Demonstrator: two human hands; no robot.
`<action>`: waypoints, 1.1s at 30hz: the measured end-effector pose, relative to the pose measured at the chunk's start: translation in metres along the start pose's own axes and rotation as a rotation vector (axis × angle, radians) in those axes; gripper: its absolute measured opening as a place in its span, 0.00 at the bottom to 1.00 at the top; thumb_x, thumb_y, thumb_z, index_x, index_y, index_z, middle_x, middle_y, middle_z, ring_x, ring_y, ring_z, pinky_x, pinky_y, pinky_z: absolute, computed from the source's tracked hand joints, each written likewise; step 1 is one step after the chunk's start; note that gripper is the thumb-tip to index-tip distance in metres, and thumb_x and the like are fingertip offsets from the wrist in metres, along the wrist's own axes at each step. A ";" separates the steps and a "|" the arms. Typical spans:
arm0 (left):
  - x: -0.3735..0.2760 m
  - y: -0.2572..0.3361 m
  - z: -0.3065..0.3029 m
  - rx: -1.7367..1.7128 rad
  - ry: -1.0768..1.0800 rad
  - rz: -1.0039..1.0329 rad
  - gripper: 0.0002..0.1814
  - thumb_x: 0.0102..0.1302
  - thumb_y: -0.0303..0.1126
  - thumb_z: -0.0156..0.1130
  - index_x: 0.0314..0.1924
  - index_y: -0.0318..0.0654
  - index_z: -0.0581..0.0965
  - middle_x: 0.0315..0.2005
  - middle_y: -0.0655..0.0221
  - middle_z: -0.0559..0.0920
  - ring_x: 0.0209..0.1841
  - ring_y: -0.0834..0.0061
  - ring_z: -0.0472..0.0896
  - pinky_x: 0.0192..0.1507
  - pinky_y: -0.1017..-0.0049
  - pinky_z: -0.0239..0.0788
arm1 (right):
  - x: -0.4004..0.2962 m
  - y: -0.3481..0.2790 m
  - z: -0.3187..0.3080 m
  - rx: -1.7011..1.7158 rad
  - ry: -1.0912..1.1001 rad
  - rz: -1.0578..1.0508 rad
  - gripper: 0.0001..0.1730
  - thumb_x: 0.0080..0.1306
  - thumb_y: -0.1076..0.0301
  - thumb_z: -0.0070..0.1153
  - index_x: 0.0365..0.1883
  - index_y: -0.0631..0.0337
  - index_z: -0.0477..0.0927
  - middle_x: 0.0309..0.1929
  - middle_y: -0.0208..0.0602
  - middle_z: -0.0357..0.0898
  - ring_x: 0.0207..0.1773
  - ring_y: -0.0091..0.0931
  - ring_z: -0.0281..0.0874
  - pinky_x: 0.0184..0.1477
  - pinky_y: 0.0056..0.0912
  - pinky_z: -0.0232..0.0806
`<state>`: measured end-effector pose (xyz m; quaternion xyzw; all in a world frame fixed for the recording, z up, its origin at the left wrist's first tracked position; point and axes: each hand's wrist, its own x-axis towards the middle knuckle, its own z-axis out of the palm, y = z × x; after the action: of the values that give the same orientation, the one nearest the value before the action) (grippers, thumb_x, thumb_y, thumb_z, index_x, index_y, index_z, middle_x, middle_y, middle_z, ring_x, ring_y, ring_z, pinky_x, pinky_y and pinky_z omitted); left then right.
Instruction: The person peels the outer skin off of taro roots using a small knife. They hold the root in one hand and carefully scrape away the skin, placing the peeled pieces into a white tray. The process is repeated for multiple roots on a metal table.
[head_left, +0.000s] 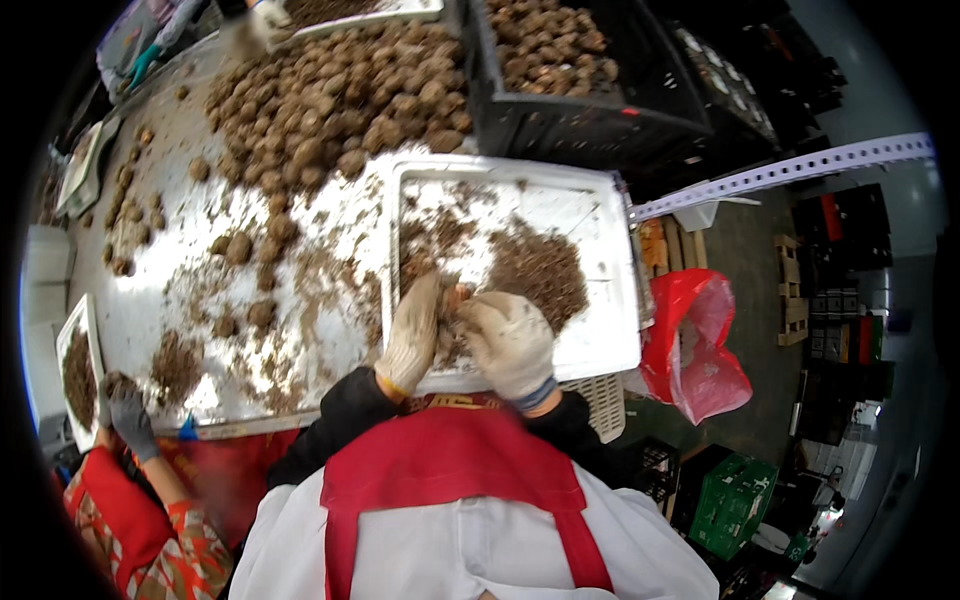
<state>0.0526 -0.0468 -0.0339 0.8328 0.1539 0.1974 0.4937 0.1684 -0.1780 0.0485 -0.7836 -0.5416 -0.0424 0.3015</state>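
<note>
Both of my hands wear off-white knit gloves and meet over a white foam tray. My left hand grips a brown root bulb from the left side. From the right, my right hand closes on the same bulb with curled fingers. A pinkish patch shows on the bulb, and most of it is hidden by the gloves. Just beyond my right hand lies a heap of dry root trimmings in the tray. Looser brown debris covers the tray's left part.
A large pile of bulbs lies on the metal table. Behind the tray stands a black crate holding more bulbs. A red plastic bag sits at the right. Co-workers' gloved hands are at the lower left and top.
</note>
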 end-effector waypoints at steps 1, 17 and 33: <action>0.011 0.022 -0.010 -0.340 -0.022 -0.224 0.22 0.78 0.34 0.44 0.66 0.33 0.69 0.50 0.58 0.78 0.46 0.65 0.75 0.48 0.70 0.67 | -0.002 0.002 -0.001 -0.008 -0.007 0.019 0.10 0.65 0.60 0.63 0.43 0.49 0.85 0.44 0.35 0.80 0.43 0.36 0.80 0.45 0.41 0.75; 0.025 0.018 -0.009 0.069 0.182 0.035 0.22 0.84 0.42 0.42 0.63 0.33 0.72 0.48 0.63 0.80 0.44 0.76 0.78 0.46 0.75 0.73 | 0.012 -0.007 -0.015 0.278 -0.270 0.225 0.12 0.71 0.60 0.53 0.43 0.58 0.80 0.40 0.45 0.78 0.40 0.43 0.80 0.42 0.45 0.73; 0.021 0.018 -0.001 -0.398 0.217 -0.012 0.19 0.84 0.41 0.42 0.60 0.36 0.74 0.44 0.66 0.79 0.39 0.77 0.80 0.36 0.79 0.73 | 0.009 -0.020 -0.005 0.120 -0.259 0.386 0.12 0.72 0.57 0.52 0.42 0.56 0.80 0.39 0.44 0.80 0.32 0.36 0.83 0.35 0.42 0.76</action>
<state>0.0720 -0.0449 -0.0136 0.6919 0.1690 0.3097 0.6300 0.1560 -0.1683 0.0646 -0.8522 -0.4174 0.1492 0.2780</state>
